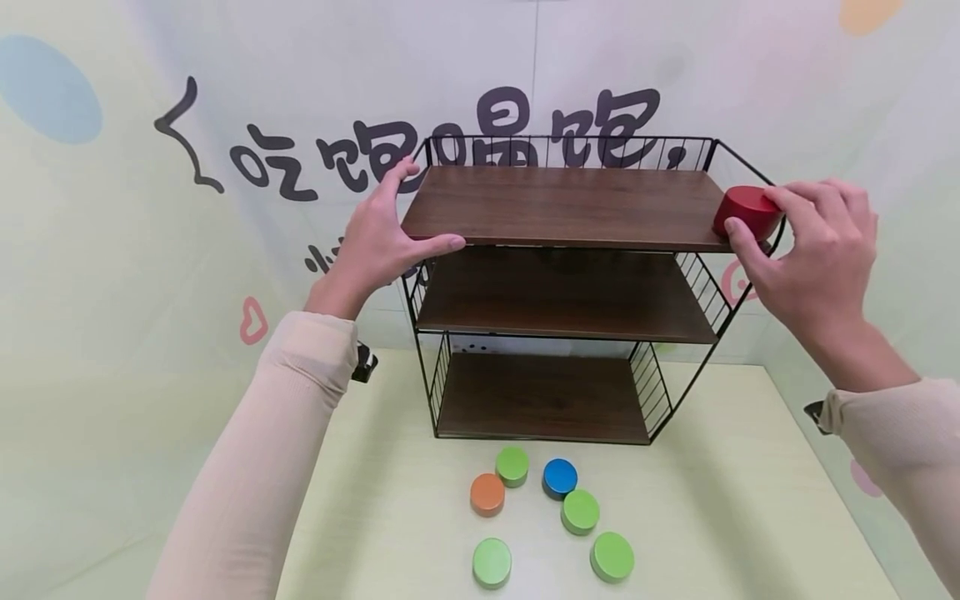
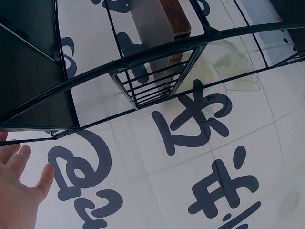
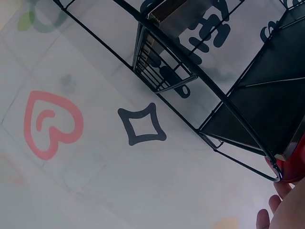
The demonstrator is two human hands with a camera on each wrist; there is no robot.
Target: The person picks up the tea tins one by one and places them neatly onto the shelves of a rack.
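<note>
A three-tier rack with dark wood boards and a black wire frame stands in the head view, its top shelf (image 1: 562,204) highest. At that shelf's right end my right hand (image 1: 813,246) holds a red round block (image 1: 750,210) between thumb and fingers. The block sits at the front right corner of the board. In the right wrist view only part of the red block (image 3: 296,164) shows, behind the frame. My left hand (image 1: 378,229) is at the shelf's left end, thumb stretched along the front edge and fingers by the side rail. It holds nothing.
On the pale table (image 1: 720,500) before the rack lie several round blocks: an orange one (image 1: 487,493), a blue one (image 1: 560,477) and several green ones, one green block (image 1: 612,556) nearest the front right. A printed cloth (image 1: 225,250) with lettering hangs behind.
</note>
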